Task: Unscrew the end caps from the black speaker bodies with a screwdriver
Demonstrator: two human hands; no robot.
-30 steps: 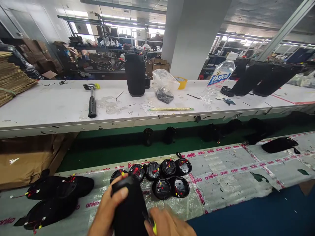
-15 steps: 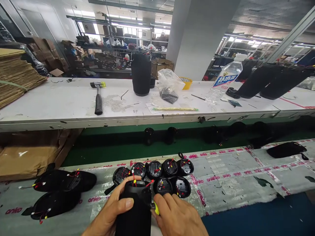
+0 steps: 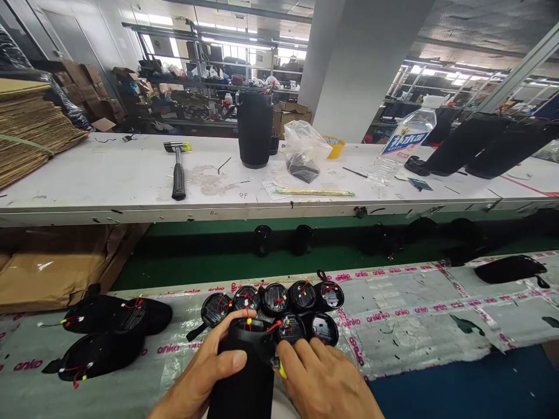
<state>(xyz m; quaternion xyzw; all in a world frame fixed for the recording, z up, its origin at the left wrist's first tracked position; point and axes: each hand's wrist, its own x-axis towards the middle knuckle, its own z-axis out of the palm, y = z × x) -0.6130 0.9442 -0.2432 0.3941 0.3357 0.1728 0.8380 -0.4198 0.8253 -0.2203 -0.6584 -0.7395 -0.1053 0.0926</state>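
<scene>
My left hand (image 3: 209, 369) is wrapped round a black cylindrical speaker housing (image 3: 242, 384), thumb across its front. Red wires and a yellow-and-white connector (image 3: 249, 320) stick out of its open top. Against the housing's right upper edge, my right hand (image 3: 325, 381) is closed on a small tool with a yellow-green body (image 3: 282, 368). Most of that tool is hidden by the fingers, and its tip is hard to make out. Just beyond my hands, several similar black housings (image 3: 275, 298) stand bunched together, with red wires showing in their tops.
More black housings (image 3: 102, 352) lie at the left on the taped grey sheet (image 3: 406, 326). The white bench behind carries a hammer (image 3: 178, 174), an upright black cylinder (image 3: 255, 131), a plastic bag (image 3: 303, 151) and a clear bottle (image 3: 408, 137). Stacked cardboard (image 3: 30, 134) rises at far left.
The housing and both hands have shifted slightly to the right in the view. The left hand still grips the housing, and the tool stays against its right edge.
</scene>
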